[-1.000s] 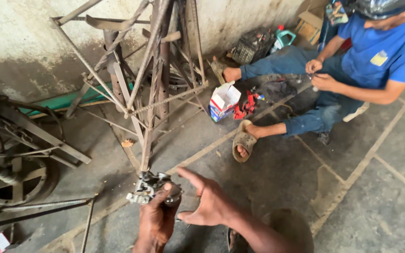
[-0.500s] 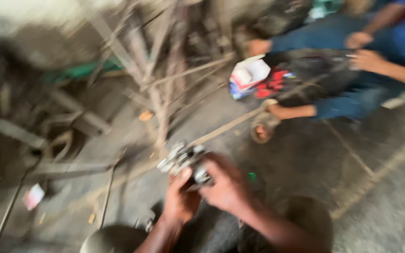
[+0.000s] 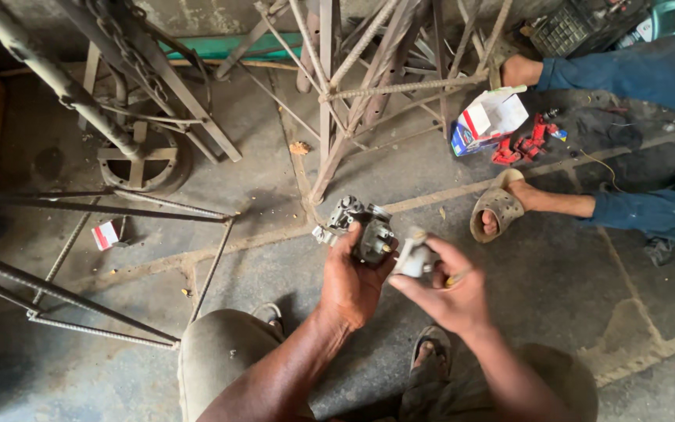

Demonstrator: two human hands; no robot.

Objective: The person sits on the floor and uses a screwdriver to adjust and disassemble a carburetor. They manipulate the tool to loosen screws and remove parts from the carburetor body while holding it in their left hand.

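Note:
My left hand (image 3: pixel 353 285) grips a grey metal carburetor (image 3: pixel 359 228) from below, held over my knees in the middle of the view. My right hand (image 3: pixel 447 293) holds a small pale metal part (image 3: pixel 414 256) right beside the carburetor body, with a thin yellowish piece between its fingers. Both hands are close together, nearly touching.
Rusty rebar frames (image 3: pixel 369 86) and steel bars (image 3: pixel 80 312) stand on the concrete floor ahead and to the left, by a metal wheel (image 3: pixel 138 160). A seated person's legs (image 3: pixel 587 203) stretch in from the right, near a small cardboard box (image 3: pixel 487 119) and a red tool (image 3: pixel 521 147).
The view has steadied after a blur. My right hand, open a second ago, now holds the small pale part beside the carburetor, which my left hand has lifted closer.

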